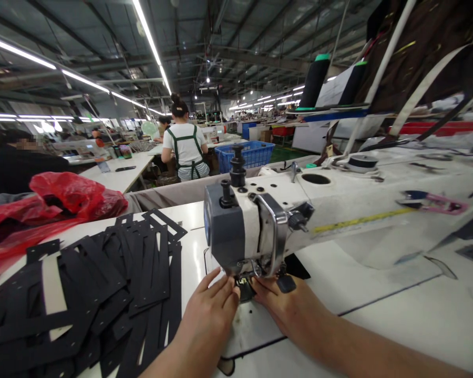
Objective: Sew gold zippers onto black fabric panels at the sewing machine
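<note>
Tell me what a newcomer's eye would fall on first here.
Probably the sewing machine near the centre, with the left hand and right hand on either side below its head. Next, the big heap of black strips to its left. Then the crumpled red plastic beyond that heap, toward the left edge.

The left forearm (177, 357), bare, rises from the near edge and slants far and right. Its left hand (215, 307) has the back upward, fingers together, pointing far and slightly right. The right forearm (362, 341), also bare and showing more length, runs from the near right toward the left. Its right hand (286, 304) lies back upward, reaching left; its fingertips are partly hidden. The two hands face each other, close but apart, at similar depth.
</note>
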### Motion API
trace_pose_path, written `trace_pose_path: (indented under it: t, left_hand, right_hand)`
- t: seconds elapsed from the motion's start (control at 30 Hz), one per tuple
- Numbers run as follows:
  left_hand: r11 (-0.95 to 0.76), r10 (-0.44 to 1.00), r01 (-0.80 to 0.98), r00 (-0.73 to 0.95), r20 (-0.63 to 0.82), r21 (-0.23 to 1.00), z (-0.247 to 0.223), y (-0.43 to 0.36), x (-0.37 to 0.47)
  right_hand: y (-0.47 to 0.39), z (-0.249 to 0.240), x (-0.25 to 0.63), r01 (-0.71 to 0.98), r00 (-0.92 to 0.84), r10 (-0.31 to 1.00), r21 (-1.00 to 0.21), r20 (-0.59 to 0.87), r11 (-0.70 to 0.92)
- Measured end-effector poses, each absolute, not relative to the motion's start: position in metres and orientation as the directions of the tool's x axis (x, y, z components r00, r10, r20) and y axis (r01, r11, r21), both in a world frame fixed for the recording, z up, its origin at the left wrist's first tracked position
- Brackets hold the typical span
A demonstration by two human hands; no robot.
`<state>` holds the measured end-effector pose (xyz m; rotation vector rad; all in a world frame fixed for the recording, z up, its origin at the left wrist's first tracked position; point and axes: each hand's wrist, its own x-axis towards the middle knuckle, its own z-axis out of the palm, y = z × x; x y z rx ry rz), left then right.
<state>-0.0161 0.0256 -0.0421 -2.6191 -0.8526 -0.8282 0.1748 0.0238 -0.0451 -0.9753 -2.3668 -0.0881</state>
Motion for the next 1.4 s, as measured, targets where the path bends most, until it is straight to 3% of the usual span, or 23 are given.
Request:
trace_pose_path:
  t: [0.7,1.03,1.13,1.3,1.4]
  left_hand:
    - [-0.781,0.484,0.624,0.562,0.671,0.040,-0.058,0.036,-0.016]
    - [-0.725,0.535,0.689,0.538,0.652,0.026,-0.071,0.040,-0.016]
    - [-0.721,0.538,0.693,0.545,0.643,0.016,-0.062,0.037,-0.020]
    - [-0.772,0.508,0.636,0.608,0.611,0.009,-0.031,0.001,-0.010]
    - [-0.848,0.432,0.529,0.708,0.558,-0.015,-0.024,-0.022,0.011]
  right_hand:
    - [0.028,-0.046,0.175,0.676,-0.557,0.667,-0.196,0.495,0.710]
    - [0.025,-0.049,0.172,0.697,-0.484,0.665,-0.209,0.570,0.686]
    - [0.028,-0.046,0.191,0.697,-0.531,0.647,-0.153,0.548,0.701]
    - [0.014,-0.034,0.223,0.825,-0.517,0.669,0.102,0.534,0.556]
    - [-0.021,-0.040,0.221,0.809,-0.519,0.691,0.029,0.504,0.587]
